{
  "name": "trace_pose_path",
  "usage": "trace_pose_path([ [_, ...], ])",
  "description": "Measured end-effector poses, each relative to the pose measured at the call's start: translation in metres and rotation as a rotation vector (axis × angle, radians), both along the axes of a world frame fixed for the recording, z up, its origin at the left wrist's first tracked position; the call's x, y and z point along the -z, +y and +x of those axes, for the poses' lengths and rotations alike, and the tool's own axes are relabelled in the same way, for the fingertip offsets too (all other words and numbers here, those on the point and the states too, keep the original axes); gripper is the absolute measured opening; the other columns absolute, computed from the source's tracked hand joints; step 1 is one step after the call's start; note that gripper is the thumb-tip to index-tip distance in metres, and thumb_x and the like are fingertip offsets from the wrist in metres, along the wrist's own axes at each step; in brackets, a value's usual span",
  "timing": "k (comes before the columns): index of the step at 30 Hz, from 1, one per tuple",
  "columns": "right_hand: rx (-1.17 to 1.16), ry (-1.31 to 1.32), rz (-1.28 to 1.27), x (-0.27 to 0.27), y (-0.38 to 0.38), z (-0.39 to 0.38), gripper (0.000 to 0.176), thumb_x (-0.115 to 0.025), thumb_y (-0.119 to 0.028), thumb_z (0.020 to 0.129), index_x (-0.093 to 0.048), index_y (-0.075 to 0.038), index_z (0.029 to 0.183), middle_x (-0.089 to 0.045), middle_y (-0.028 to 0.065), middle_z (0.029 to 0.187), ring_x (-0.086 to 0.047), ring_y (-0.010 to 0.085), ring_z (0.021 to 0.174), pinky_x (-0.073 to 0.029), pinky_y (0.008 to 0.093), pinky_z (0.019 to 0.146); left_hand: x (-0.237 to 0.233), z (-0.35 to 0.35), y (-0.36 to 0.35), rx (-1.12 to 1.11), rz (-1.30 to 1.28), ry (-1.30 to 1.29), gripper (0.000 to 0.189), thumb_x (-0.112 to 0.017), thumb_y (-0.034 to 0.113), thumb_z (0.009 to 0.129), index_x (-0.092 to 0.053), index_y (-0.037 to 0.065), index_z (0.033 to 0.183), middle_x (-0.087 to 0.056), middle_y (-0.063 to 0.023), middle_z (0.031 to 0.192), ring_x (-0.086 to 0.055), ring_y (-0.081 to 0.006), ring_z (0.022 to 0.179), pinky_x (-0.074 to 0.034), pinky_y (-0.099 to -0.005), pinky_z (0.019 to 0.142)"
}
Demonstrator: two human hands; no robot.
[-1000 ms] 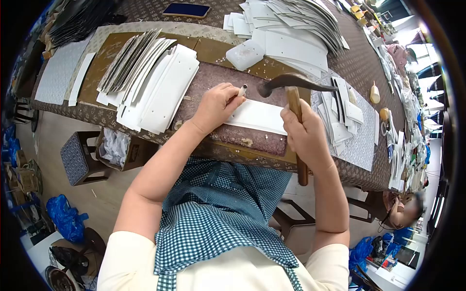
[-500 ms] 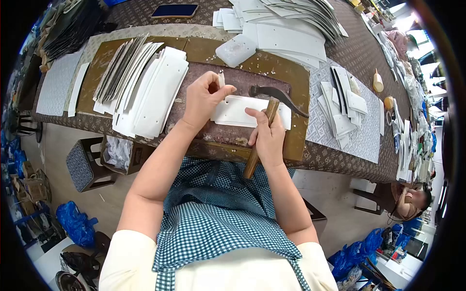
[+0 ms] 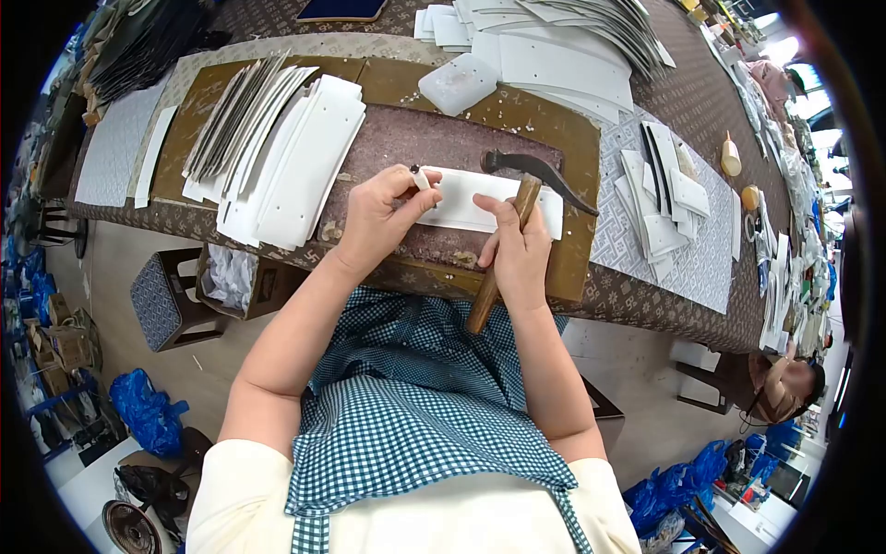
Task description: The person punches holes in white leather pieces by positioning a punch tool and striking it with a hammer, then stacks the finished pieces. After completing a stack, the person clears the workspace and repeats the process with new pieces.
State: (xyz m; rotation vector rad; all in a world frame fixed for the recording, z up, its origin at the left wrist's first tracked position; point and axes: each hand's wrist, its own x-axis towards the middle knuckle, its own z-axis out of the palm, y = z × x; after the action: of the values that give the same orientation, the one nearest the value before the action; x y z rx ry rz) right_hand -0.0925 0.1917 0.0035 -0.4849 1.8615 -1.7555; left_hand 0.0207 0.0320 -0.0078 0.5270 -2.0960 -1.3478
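Note:
My left hand [image 3: 377,220] pinches a small metal punch [image 3: 420,177] held at the left end of a white leather strip [image 3: 480,201]. The strip lies flat on a dark purple-brown pad [image 3: 406,148]. My right hand [image 3: 513,249] grips the wooden handle of a hammer [image 3: 521,185], and its fingertips rest on the strip. The hammer's dark iron head lies low over the strip's right half.
A fanned stack of white pieces [image 3: 286,157] lies left of the pad, and more stacks [image 3: 554,46] sit behind it. A white wax block [image 3: 459,83] rests on the brown board. Small cut pieces [image 3: 660,198] lie to the right. Another person [image 3: 784,388] sits at lower right.
The hammer came down from a raised swing and now rests over the strip. My right fingers settled onto the strip. My left hand lowered the punch to the strip's left end.

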Motion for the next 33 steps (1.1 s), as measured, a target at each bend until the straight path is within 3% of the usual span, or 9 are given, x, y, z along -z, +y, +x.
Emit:
trace_pose_path([
  [6,-0.006,0.025,0.005,0.001,0.000,0.000,0.024,-0.049,-0.022,0.105,-0.049,0.002,0.103,-0.073,0.0141,0.105,-0.056,0.0116,0.044,-0.044,0.0240,0.043,0.006,-0.003,0.002,0.003,-0.133,0.056,0.017,-0.077,0.014,0.084,-0.073,0.004,0.097,-0.070,-0.0089,0.089,-0.067,-0.0193,0.075,-0.054,-0.0301,0.067],
  [11,-0.230,-0.001,0.102,-0.013,0.007,-0.012,0.020,-0.054,-0.020,0.103,-0.054,0.000,0.098,-0.068,0.0069,0.082,-0.054,0.0076,0.047,-0.042,0.0229,0.043,0.002,-0.005,-0.002,0.054,-0.330,0.065,0.015,-0.077,0.013,0.082,-0.070,0.003,0.090,-0.067,-0.0105,0.086,-0.066,-0.0265,0.076,-0.054,-0.0342,0.067],
  [13,-0.344,0.195,0.209,-0.059,0.006,-0.021,0.014,-0.059,-0.016,0.100,-0.058,-0.002,0.099,-0.063,0.0021,0.071,-0.051,0.0050,0.049,-0.040,0.0233,0.044,0.006,-0.006,-0.002,0.059,-0.373,0.064,0.014,-0.076,0.014,0.083,-0.069,0.003,0.089,-0.065,-0.0101,0.083,-0.064,-0.0269,0.074,-0.053,-0.0353,0.065],
  [19,-0.313,0.541,-0.456,-0.183,0.005,-0.024,0.025,-0.051,-0.027,0.105,-0.055,-0.003,0.106,-0.047,-0.0006,0.064,-0.037,0.0045,0.038,-0.029,0.0191,0.034,0.004,-0.009,-0.002,0.072,-0.420,0.112,0.011,-0.077,0.010,0.082,-0.068,0.003,0.086,-0.065,-0.0076,0.081,-0.063,-0.0215,0.072,-0.051,-0.0322,0.063],
  [22,-0.333,0.441,-0.294,-0.165,0.007,-0.014,0.029,-0.057,-0.026,0.102,-0.052,0.002,0.097,-0.053,0.0034,0.068,-0.048,0.0082,0.050,-0.039,0.0238,0.043,0.007,-0.011,-0.004,0.094,-0.420,0.167,0.012,-0.077,0.011,0.082,-0.068,0.003,0.086,-0.064,-0.0080,0.081,-0.062,-0.0226,0.073,-0.051,-0.0338,0.064],
  [24,-0.594,0.729,0.408,-0.130,0.001,-0.019,0.020,-0.060,-0.014,0.097,-0.051,0.004,0.097,-0.062,0.0192,0.077,-0.064,0.0303,0.064,-0.048,0.0402,0.059,0.008,-0.009,-0.005,0.110,-0.423,0.150,0.013,-0.076,0.013,0.083,-0.068,0.004,0.087,-0.066,-0.0089,0.084,-0.064,-0.0253,0.076,-0.052,-0.0356,0.067],
  [26,-0.599,0.668,0.574,-0.135,0.005,-0.025,0.015,-0.060,-0.010,0.094,-0.052,0.003,0.095,-0.062,0.0224,0.078,-0.062,0.0347,0.063,-0.047,0.0408,0.058,0.006,-0.007,-0.007,0.137,-0.440,0.080,0.014,-0.074,0.016,0.084,-0.067,0.005,0.087,-0.069,-0.0094,0.089,-0.066,-0.0275,0.081,-0.055,-0.0372,0.071],
  [29,-0.467,0.543,0.431,-0.173,0.007,-0.018,0.014,-0.059,-0.011,0.098,-0.054,0.002,0.096,-0.056,0.0091,0.071,-0.056,0.0171,0.058,-0.043,0.0339,0.054,0.008,-0.009,-0.006,0.119,-0.436,0.109,0.015,-0.074,0.018,0.085,-0.067,0.004,0.086,-0.068,-0.0090,0.087,-0.067,-0.0273,0.085,-0.055,-0.0370,0.073],
  [33,-0.295,0.580,-0.372,-0.207,0.004,-0.018,0.027,-0.048,-0.029,0.105,-0.054,-0.003,0.107,-0.043,-0.0019,0.064,-0.031,0.0036,0.038,-0.027,0.0197,0.035,0.007,-0.008,-0.006,0.122,-0.417,0.094,0.015,-0.073,0.017,0.085,-0.066,0.004,0.084,-0.068,-0.0090,0.087,-0.066,-0.0271,0.084,-0.055,-0.0371,0.073],
])
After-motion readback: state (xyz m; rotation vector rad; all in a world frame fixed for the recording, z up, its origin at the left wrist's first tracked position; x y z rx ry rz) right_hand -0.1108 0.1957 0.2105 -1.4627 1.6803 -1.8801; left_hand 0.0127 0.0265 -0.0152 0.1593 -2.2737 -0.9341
